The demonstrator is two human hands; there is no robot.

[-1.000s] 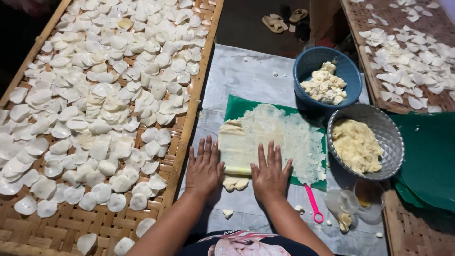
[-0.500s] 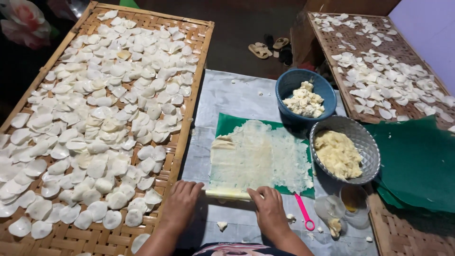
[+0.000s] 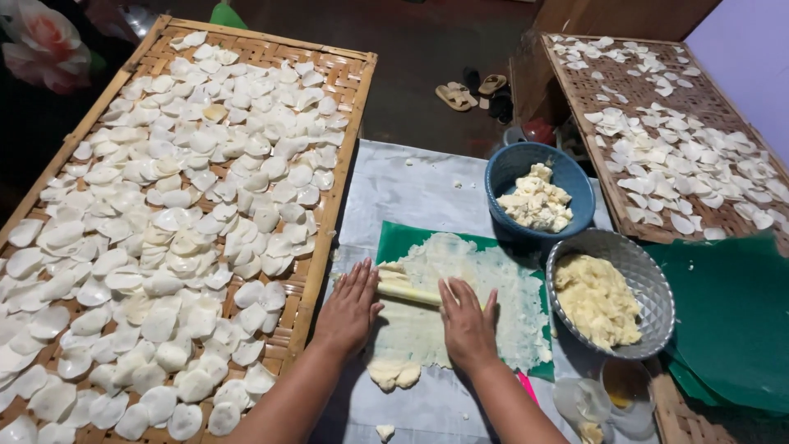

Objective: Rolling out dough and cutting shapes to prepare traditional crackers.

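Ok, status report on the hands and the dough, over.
Left hand and right hand flat on rolling pin. Dough sheet thin on green mat. Grey bowl alongside.

Home cracker-making floor: bamboo drying trays [image 3: 345,164], dough bowls [image 3: 575,177].

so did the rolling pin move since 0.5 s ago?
Yes. The rolling pin went away from the person, up the dough sheet: earlier it lay at the near edge of the green mat, now it sits mid-sheet, under both hands.

A dark floor [image 3: 427,57] is lying beyond the mats; sandals [image 3: 470,90] are sitting there; a pale, perhaps lilac wall [image 3: 752,41] is rising right.
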